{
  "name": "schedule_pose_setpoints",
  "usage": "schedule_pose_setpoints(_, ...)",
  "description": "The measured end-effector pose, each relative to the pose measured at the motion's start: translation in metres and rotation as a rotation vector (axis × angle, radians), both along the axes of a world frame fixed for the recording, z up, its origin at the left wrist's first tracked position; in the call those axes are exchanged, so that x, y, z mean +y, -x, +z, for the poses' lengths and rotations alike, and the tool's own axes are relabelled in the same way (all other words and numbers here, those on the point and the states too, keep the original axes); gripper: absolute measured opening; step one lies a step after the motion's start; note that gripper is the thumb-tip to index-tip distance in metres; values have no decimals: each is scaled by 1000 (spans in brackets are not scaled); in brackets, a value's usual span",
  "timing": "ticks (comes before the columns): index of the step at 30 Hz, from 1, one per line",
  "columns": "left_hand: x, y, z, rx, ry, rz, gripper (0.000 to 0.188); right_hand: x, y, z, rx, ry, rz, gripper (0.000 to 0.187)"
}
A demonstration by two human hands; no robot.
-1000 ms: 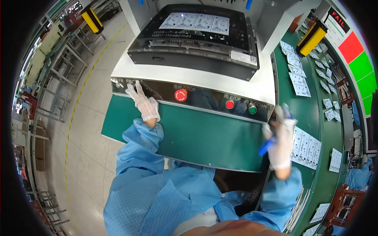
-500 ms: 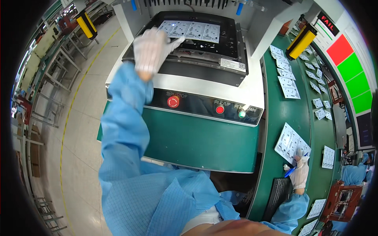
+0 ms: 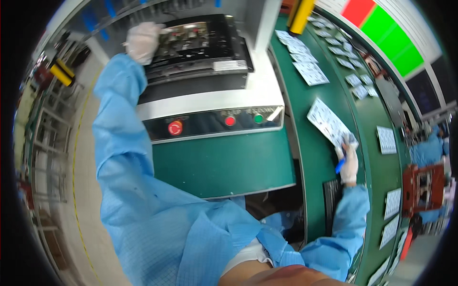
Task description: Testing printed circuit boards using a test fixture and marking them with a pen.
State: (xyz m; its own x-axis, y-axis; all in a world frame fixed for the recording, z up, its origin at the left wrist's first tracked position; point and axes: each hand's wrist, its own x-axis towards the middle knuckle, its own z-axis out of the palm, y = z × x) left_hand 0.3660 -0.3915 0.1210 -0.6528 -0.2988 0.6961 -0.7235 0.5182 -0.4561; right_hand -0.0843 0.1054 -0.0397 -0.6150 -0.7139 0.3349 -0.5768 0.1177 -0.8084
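My left hand [image 3: 143, 42], in a white glove, is at the left edge of the black fixture [image 3: 195, 71] in the white-framed machine. Its fingers are smeared by motion, so whether it holds anything cannot be made out. Dark recesses and small metal-like parts show in the fixture bed, and no white panel is visible on it. On the green bench to the right, my gloved right hand [image 3: 349, 162] is closed around a blue pen [image 3: 340, 165]. Its fingertips touch the lower right corner of a white circuit board panel [image 3: 327, 121] lying at an angle.
The machine's front carries a red emergency stop [image 3: 175, 127], a red button [image 3: 230, 121] and a green button [image 3: 258, 118]. A black keyboard [image 3: 330, 202] lies below my right hand. White panels [image 3: 305, 66] line the bench. A yellow-black post [image 3: 301, 16] stands beside the machine.
The white panel seen in the fixture is no longer visible there. My left hand has moved left to the fixture's edge. My right hand stays at its panel with the pen. The whole view has shifted.
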Motion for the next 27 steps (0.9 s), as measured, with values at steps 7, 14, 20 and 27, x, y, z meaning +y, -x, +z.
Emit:
schedule_pose_setpoints(7,138,-80,29,466,91,-76,6,-24,-58,55,95,117,180,37)
schedule_pose_setpoints(14,253,-92,-82,558,-773,-204,4,-170,-138,113,728,229,407,37)
schedule_pose_setpoints(20,318,-69,-160,-22,-1183,19,24,-336,-219,135,920,341,501,35)
schedule_pose_setpoints(27,322,-103,-145,621,-831,-385,16,-449,-246,133,1080,143,663,38)
